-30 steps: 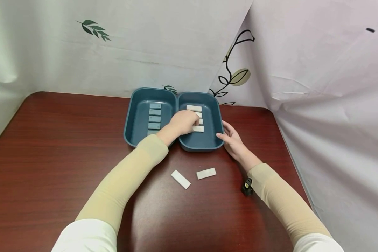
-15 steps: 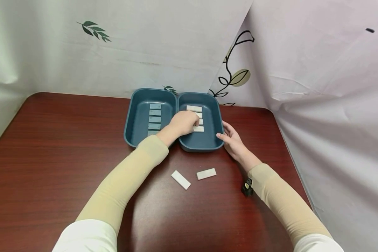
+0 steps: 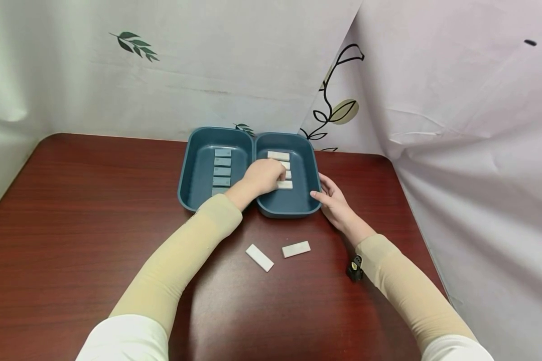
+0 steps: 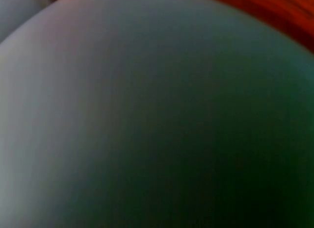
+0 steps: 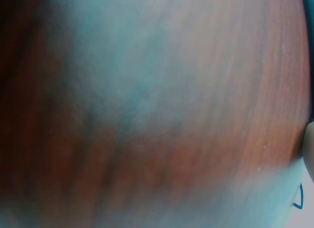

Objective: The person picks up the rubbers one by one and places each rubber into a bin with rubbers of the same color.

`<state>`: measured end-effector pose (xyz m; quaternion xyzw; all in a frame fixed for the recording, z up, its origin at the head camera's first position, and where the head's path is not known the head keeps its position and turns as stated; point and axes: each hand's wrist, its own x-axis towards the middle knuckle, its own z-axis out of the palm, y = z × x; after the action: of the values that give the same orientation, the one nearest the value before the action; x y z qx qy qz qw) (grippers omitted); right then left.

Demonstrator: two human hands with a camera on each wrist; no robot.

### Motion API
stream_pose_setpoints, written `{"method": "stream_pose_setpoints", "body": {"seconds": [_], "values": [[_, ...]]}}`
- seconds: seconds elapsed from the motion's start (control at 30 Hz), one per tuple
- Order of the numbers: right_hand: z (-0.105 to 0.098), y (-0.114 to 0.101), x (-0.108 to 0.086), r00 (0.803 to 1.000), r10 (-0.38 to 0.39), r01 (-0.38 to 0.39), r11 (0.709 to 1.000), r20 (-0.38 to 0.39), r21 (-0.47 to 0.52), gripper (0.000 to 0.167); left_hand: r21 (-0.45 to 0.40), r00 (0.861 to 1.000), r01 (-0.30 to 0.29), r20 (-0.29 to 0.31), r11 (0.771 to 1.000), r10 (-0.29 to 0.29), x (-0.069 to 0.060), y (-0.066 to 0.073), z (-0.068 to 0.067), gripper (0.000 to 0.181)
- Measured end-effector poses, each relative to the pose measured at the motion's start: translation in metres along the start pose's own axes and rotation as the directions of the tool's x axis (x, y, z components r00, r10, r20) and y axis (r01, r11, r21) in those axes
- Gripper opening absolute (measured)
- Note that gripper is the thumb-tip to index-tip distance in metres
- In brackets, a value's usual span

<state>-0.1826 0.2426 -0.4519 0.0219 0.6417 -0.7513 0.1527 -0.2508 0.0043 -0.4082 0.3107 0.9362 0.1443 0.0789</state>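
In the head view my left hand reaches into the right-hand blue tray, fingers curled down at the nearest white rectangular block. It pinches this block by its left end, though the thumb and fingertips are mostly hidden. Behind it lie several more white blocks in a column, partly covered by the hand. My right hand grips the same tray at its right wall, thumb over the rim and fingers outside. The left wrist view is a dark blur; the right wrist view shows mainly blurred tabletop.
A second blue tray adjoins on the left, with several blue-grey blocks in a column. Two loose white blocks, one slanted and one nearly level, lie on the brown table. Pale curtains hang behind and at right.
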Motion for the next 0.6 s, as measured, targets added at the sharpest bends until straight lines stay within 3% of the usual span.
{"method": "stream_pose_setpoints", "body": {"seconds": [0.4,0.6], "values": [[-0.0002,0.001,-0.0003,1.0,-0.003,0.003,1.0,0.001,-0.005,0.07,-0.013,1.0,0.011,-0.002,1.0,-0.011,-0.0008,0.0003,0.0004,0.021],[-0.0008,0.0007,-0.0001,1.0,-0.003,0.003,1.0,0.003,-0.006,0.07,-0.069,1.0,0.005,-0.012,0.998,-0.006,0.0,-0.0011,-0.0011,0.018]]}}
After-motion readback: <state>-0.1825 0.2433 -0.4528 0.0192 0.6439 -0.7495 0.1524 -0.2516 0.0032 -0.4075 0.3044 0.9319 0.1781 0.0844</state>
